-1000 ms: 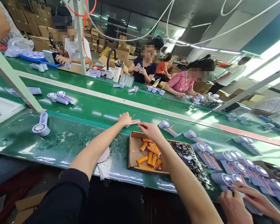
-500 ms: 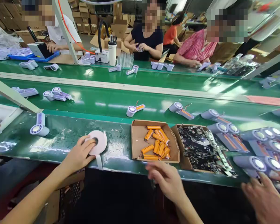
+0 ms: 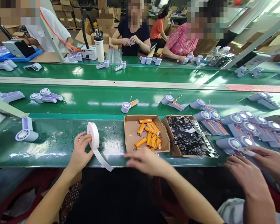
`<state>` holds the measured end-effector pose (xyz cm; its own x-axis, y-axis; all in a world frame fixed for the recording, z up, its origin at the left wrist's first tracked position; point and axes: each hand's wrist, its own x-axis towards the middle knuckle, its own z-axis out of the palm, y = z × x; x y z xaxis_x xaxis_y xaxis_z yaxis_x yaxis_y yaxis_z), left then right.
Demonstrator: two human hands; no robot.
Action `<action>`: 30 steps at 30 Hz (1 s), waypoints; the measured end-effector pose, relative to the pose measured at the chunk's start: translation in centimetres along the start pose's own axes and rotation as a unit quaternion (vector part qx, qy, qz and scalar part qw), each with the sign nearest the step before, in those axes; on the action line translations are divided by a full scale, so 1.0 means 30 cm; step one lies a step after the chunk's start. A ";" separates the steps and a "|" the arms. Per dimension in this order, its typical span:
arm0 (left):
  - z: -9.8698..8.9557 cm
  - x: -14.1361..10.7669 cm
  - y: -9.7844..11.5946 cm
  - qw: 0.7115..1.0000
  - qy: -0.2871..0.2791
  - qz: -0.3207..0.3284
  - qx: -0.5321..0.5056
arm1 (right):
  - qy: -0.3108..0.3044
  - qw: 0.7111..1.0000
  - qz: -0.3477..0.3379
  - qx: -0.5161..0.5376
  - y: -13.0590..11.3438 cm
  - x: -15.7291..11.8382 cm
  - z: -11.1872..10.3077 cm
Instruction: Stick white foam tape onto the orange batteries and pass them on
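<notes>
My left hand (image 3: 82,150) grips a roll of white tape (image 3: 95,135), tilted up on its edge above the green bench. A loose strip of tape (image 3: 104,161) hangs from the roll past the bench's front edge. To the right, my right hand (image 3: 146,161) is blurred, its index finger stretched toward the strip; nothing shows in it. Just behind that hand stands a cardboard tray (image 3: 132,133) with several orange battery cells (image 3: 151,135). Beside it, a second box (image 3: 176,151) holds dark circuit boards (image 3: 184,133).
A lilac fan unit (image 3: 26,134) lies at the bench's left, below a slanted post (image 3: 9,107). Several more fan units (image 3: 233,119) crowd the right, where a co-worker's hands (image 3: 246,169) work. People sit across the green conveyor (image 3: 95,96).
My left hand has tipped the tape roll from nearly flat to upright, and more strip hangs out. My right hand has moved left, toward the strip. The view has shifted right.
</notes>
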<state>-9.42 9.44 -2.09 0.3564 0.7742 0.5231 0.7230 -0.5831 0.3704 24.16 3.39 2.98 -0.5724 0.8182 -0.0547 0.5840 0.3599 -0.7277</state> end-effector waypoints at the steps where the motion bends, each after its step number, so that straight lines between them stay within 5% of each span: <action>1: 0.001 -0.003 0.003 1.000 0.002 0.009 0.000 | 0.051 0.997 0.012 -0.053 0.033 0.005 -0.056; 3: 0.009 0.002 0.026 0.999 0.002 0.033 -0.006 | 0.087 0.976 0.043 -0.197 0.100 0.037 -0.155; 5: 0.023 0.017 0.057 0.998 -0.006 0.061 -0.010 | 0.059 0.944 0.077 -0.315 0.164 0.085 -0.221; 8: 0.040 0.032 0.097 0.997 -0.024 0.080 -0.002 | 0.021 0.935 0.085 -0.345 0.233 0.145 -0.253; 12: 0.031 0.031 0.135 0.993 -0.026 0.113 0.027 | 0.111 0.990 0.051 -0.070 0.228 0.145 -0.219; 14: 0.014 0.029 0.152 0.988 -0.044 0.144 0.037 | 0.185 0.976 0.044 0.102 0.185 0.121 -0.188; 16: -0.001 0.030 0.165 0.982 -0.070 0.166 0.047 | 0.251 0.954 0.049 0.155 0.135 0.099 -0.163; 19: -0.017 0.035 0.176 0.973 -0.106 0.197 0.060 | 0.267 0.953 0.135 -0.054 0.081 0.085 -0.161; 21: -0.024 0.041 0.179 0.968 -0.110 0.216 0.066 | 0.200 0.925 0.229 -0.229 0.064 0.081 -0.182; 23: -0.032 0.051 0.185 0.965 -0.102 0.231 0.075 | 0.146 0.910 0.263 -0.286 0.051 0.069 -0.207; 27: -0.049 0.079 0.220 0.949 -0.093 0.285 0.091 | 0.180 0.971 0.148 -0.058 -0.003 0.020 -0.216; 30: -0.058 0.107 0.254 0.932 -0.089 0.336 0.101 | 0.209 0.970 0.102 0.077 -0.044 0.007 -0.189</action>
<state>-3.80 7.04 3.75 0.8481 0.2906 0.4430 0.3922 -0.9066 -0.1561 26.54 5.62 7.79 -0.1525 0.9870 0.0505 0.5492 0.1271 -0.8260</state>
